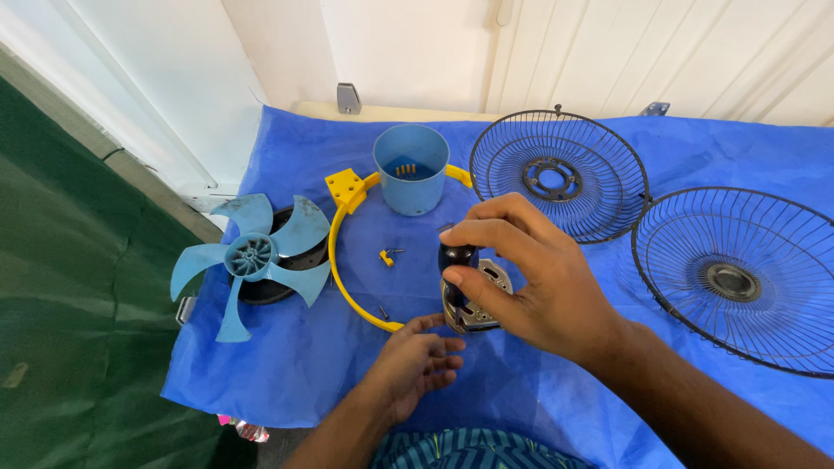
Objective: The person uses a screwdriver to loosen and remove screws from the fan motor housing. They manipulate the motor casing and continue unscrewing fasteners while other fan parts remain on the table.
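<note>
Right hand (530, 278) closed in a pinch on the small fan motor (469, 291), thumb and fingertips on its dark upper end; the motor's long axis runs roughly upright, metal housing downward. Left hand (415, 360) lies just below and slightly left of the grip, palm up, fingers loosely curled and holding nothing, fingertips near or touching the motor's base. Behind the grip, the yellow ring (343, 260) on the blue cloth (295, 365), loose yellow screws (388, 255) inside it. Beyond, the blue cup-shaped cover (410, 169), open end up, with small yellow pieces visible within. Far left, the blue fan blade (250, 259); to the right, two wire guards (560, 174) (738, 278), well apart from the grip
</note>
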